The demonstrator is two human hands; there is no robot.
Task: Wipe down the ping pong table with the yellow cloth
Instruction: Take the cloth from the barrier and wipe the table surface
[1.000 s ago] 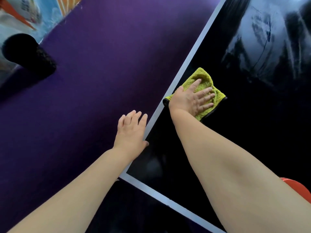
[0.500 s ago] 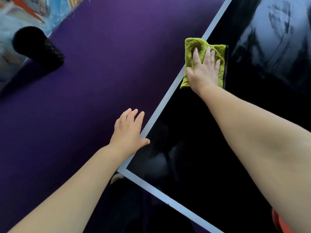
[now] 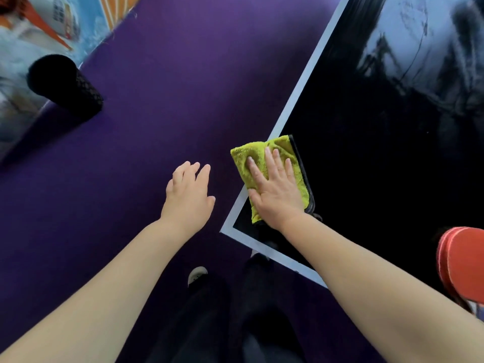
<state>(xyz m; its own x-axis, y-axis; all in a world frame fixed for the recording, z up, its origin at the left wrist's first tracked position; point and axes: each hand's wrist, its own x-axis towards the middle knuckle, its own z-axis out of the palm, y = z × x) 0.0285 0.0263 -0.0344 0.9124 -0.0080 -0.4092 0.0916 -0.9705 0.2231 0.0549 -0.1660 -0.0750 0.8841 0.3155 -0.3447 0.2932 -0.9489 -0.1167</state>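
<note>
The cloth (image 3: 262,155) lay at the near left corner of the worktop (image 3: 366,192), folded into a pad. Its long side ran roughly away from the person, at a slant to the white line (image 3: 301,100) along the left edge. Its far left part crossed that line and hung past the edge over the purple floor (image 3: 157,100).

The right hand (image 3: 277,192) pressed flat on the cloth, fingers straight and pointing away from the body, the palm over the cloth's near half. It gripped nothing; it only bore down.

The left hand (image 3: 188,195) hung off the worktop to the left, over the floor and near the cloth but not touching it, with fingers loose and nothing in them.

From the cloth, nearly all the dark surface stretched away and to the right, and streaks showed in the gloss toward the far right. So the coming stroke most likely belonged to the right hand, outward from this corner.

A red paddle (image 3: 461,263) lay by the near edge to the right, which a wide sweep might meet.
</note>
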